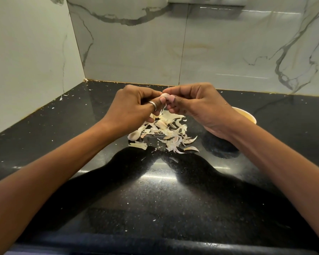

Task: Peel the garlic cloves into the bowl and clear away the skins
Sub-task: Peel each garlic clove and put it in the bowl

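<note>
Just above the middle of the frame, both hands meet over a small, pale pinkish-white garlic clove (165, 96). The left hand (134, 105), with a silver ring (153, 105) on one finger, pinches the clove's left end with curled fingers. The right hand (201, 109) pinches the other end, its fingers curled too. A thin strip of skin (162, 110) hangs down between them.

Directly below the hands, a loose heap of papery white garlic skins (166, 129) lies on the glossy black speckled stone counter (155, 199), with what looks like a whole clove (133, 135) at the heap's left edge. The round cream-coloured bowl (247, 115) sits right of centre, mostly hidden behind the right wrist; I cannot tell what it holds.

The clove is probably light, firm and slightly slick once bare, so a fingertip pinch at its ends suits it, with a nail lifting the skin at the root end. The skins look featherlight and brittle and would likely scatter easily, so they are best swept together with a cupped palm.
</note>
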Demonstrator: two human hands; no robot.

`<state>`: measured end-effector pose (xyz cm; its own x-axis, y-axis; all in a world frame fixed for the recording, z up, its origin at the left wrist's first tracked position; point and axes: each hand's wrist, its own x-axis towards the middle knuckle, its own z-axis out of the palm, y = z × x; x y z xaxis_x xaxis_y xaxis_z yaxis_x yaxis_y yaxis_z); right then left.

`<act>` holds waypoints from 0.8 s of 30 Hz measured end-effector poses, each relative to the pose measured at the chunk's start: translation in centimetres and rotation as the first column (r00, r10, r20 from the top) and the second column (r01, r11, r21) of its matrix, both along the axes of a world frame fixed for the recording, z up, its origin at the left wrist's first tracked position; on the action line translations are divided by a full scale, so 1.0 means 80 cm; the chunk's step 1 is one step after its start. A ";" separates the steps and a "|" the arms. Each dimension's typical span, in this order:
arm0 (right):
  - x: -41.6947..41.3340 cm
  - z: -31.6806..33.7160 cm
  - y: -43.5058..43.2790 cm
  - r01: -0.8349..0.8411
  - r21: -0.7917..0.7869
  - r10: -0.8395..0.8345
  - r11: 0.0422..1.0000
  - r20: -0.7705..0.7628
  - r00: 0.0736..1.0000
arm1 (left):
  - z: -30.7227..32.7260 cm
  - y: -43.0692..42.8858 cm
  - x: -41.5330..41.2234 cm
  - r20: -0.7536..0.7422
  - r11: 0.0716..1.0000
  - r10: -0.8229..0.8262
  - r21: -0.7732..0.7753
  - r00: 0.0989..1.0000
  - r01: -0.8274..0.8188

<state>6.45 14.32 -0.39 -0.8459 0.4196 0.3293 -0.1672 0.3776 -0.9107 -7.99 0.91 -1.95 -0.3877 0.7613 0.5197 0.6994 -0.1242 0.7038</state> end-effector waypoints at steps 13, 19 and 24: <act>-0.004 -0.014 0.007 0.034 0.140 -0.028 0.990 -0.046 0.999 | -0.005 0.002 0.004 0.214 0.989 -0.103 -0.083 0.971 0.123; -0.007 -0.016 0.011 0.075 0.272 -0.067 0.959 -0.041 0.997 | -0.004 0.001 0.005 0.214 0.983 -0.134 -0.095 0.968 0.157; -0.009 -0.019 0.013 0.109 0.352 -0.103 0.929 -0.036 0.994 | -0.004 0.000 0.007 0.230 0.981 -0.138 -0.105 0.963 0.166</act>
